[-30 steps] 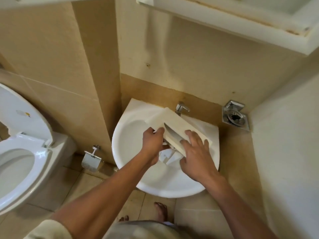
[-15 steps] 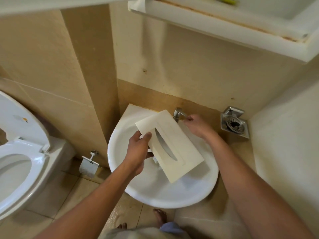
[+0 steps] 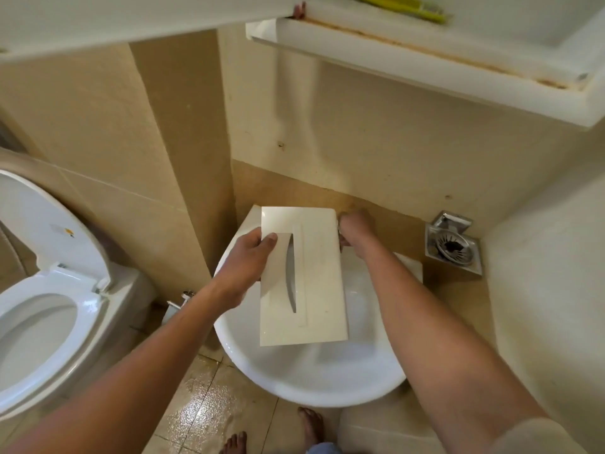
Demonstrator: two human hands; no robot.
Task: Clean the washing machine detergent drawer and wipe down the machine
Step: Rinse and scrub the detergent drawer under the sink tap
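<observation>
The drawer [image 3: 307,276] is held over the sink [image 3: 314,381] by the left hand [image 3: 248,260], the right hand [image 3: 357,231] closed behind its corner, seemingly on the hidden tap; rinsing and wiping remain.

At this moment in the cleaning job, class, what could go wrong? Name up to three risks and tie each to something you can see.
1. The left hand holds the drawer by one edge only, over the sink; that thin grip may slip once water runs.
2. The right hand reaches behind the drawer, where the tap is hidden, so water could burst out and splash.
3. The floor looks wet near a bare foot: a slipping hazard.
</observation>
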